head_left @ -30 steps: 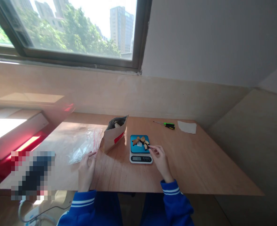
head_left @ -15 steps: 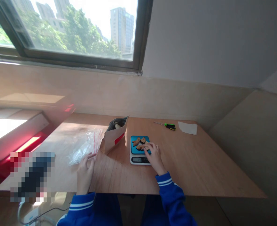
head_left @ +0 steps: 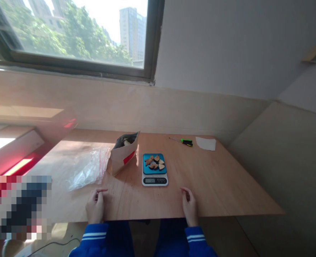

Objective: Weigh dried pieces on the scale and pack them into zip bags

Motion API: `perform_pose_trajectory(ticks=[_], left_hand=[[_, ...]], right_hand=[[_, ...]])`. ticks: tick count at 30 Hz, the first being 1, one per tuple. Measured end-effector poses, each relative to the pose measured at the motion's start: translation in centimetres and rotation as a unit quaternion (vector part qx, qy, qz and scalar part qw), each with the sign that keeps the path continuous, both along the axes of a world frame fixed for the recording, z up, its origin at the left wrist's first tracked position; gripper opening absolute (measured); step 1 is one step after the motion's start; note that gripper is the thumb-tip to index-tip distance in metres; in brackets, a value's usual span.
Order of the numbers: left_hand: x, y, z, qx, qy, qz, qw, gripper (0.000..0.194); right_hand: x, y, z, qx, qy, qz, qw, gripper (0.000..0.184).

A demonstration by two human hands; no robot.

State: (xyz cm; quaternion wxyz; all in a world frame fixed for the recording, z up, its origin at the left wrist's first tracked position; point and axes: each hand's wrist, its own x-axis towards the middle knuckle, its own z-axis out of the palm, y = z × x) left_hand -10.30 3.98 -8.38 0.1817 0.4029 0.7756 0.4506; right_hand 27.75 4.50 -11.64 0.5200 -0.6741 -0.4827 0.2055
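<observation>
A kitchen scale (head_left: 155, 181) with a blue top and a white front edge lies on the table before me. Several dried, brown-edged slices (head_left: 153, 166) rest on its blue platform; the display digits are too small to read. Near the table's front edge, left of the scale, my left hand (head_left: 95, 207) lies with loosely curled, closed fingers and nothing in them. My right hand (head_left: 190, 206) rests right of the scale, its fingers likewise curled in and holding nothing. An open paper pouch (head_left: 120, 159) with a red label stands behind and left of the scale, pale pieces inside.
A clear zip bag (head_left: 87, 169) lies flat left of the pouch. Toward the back right are a screwdriver (head_left: 181, 140) with a green handle, a dark-handled tool (head_left: 187, 143) and a white paper piece (head_left: 205, 143). A pixelated patch covers the left front.
My right hand has left the slices on the scale and come back to the table's front edge. My left hand has drawn back from the clear bag. The view has shifted slightly right.
</observation>
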Motion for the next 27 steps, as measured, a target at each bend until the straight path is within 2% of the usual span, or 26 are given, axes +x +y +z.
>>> perform_pose_trajectory(ticks=[7,13,27], left_hand=[[-0.3,-0.1,-0.3,-0.036,-0.005,-0.020,0.999,0.028],[0.0,0.1,-0.1,-0.065,0.003,-0.021,0.998,0.025],[0.1,0.2,0.0,-0.076,0.017,-0.035,0.996,0.026]], right_hand=[[-0.9,0.2,0.4,0.021,-0.088,0.009,0.996,0.030],[-1.5,-0.4,0.7,0.015,-0.151,0.048,0.987,0.027],[-1.8,-0.5,0.7,0.014,-0.191,0.045,0.980,0.026]])
